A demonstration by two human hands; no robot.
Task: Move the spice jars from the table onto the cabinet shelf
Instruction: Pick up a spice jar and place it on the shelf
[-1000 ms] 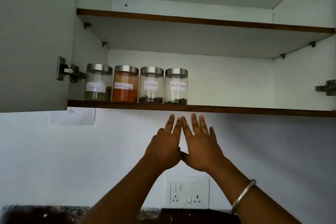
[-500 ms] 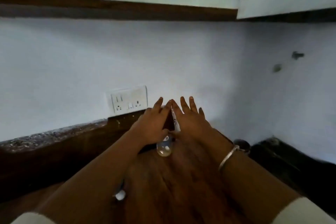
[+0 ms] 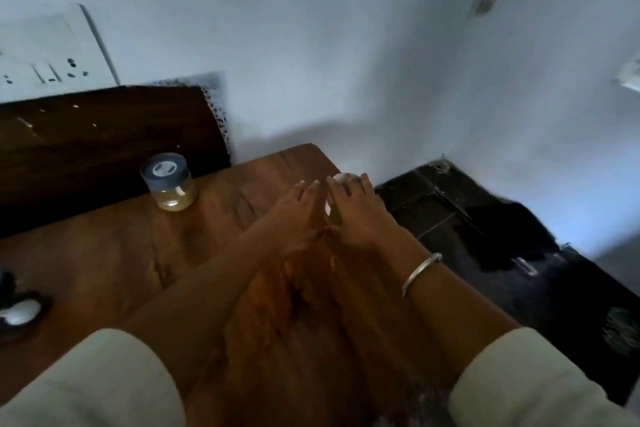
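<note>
Left hand (image 3: pixel 294 215) and right hand (image 3: pixel 356 215) side by side, fingers straight, flanking spice jar (image 3: pixel 341 178) (mostly hidden); grip unclear. Pale-yellow jar (image 3: pixel 169 184) stands apart on wooden table (image 3: pixel 104 270).

Between my left hand (image 3: pixel 294 215) and right hand (image 3: pixel 353 215) a jar (image 3: pixel 341 179) is mostly hidden; only a blurred bit of its top shows, contents untellable. The left edge cuts off the socket plate (image 3: pixel 45 52) and a dark thing (image 3: pixel 17 315) with a white oval.
</note>
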